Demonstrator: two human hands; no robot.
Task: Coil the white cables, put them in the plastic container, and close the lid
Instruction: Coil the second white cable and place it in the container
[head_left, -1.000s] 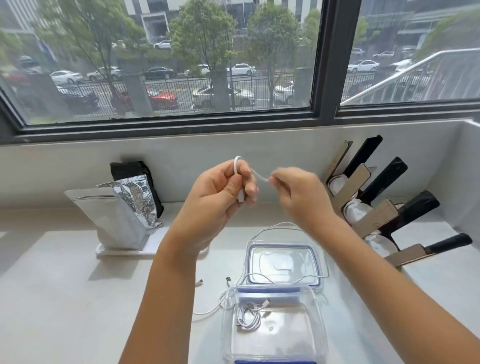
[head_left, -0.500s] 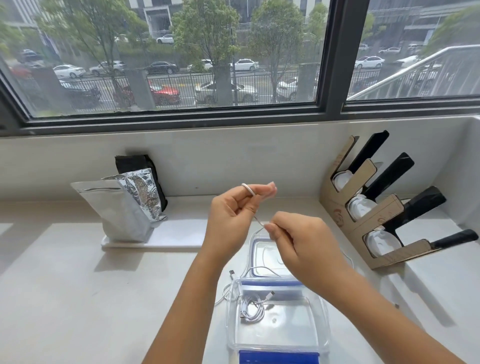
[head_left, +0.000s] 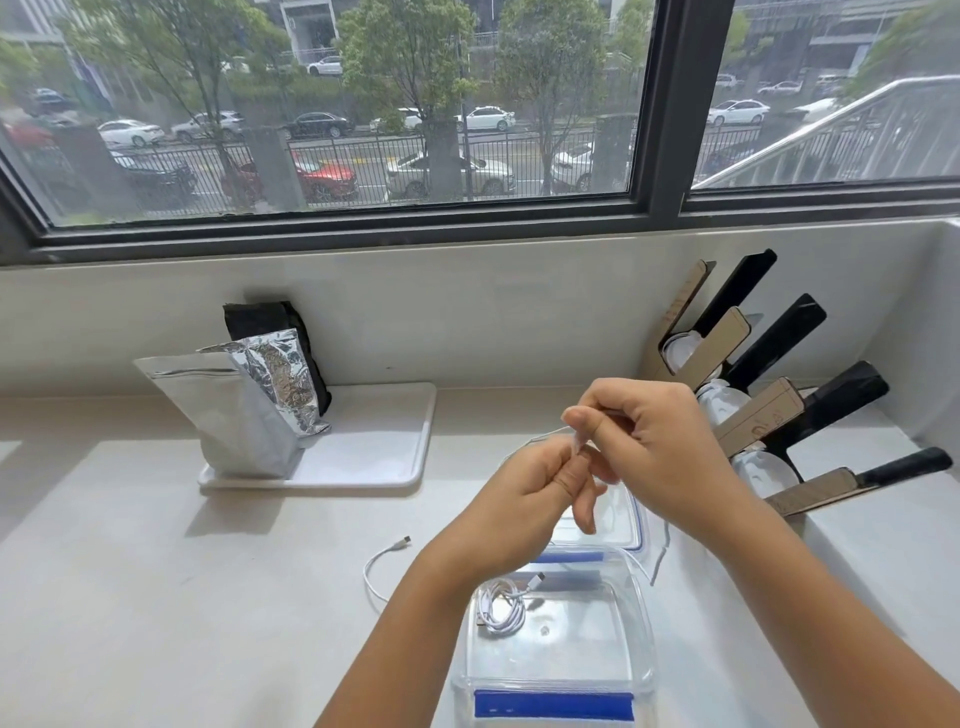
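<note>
A clear plastic container (head_left: 631, 660) with blue clips sits on the counter near me. One coiled white cable (head_left: 503, 611) lies inside it. Its clear lid (head_left: 632, 525) lies on the counter just behind it, partly hidden by my hands. My left hand (head_left: 524, 499) and my right hand (head_left: 644, 441) meet above the lid, both pinching a second white cable (head_left: 574, 441). The loose end of that cable (head_left: 382, 564) trails over the counter to the left of the container, its plug pointing away.
A white tray (head_left: 374, 457) at the back left carries a silver foil pouch (head_left: 244, 410) and a black bag (head_left: 270, 322). A cardboard rack with black-handled knives (head_left: 769, 410) leans at the right. The window wall runs along the back of the counter.
Both hands have dropped lower and to the right, close over the lid. The view has tilted down. The cable's loose end now lies in a curve left of the container.
</note>
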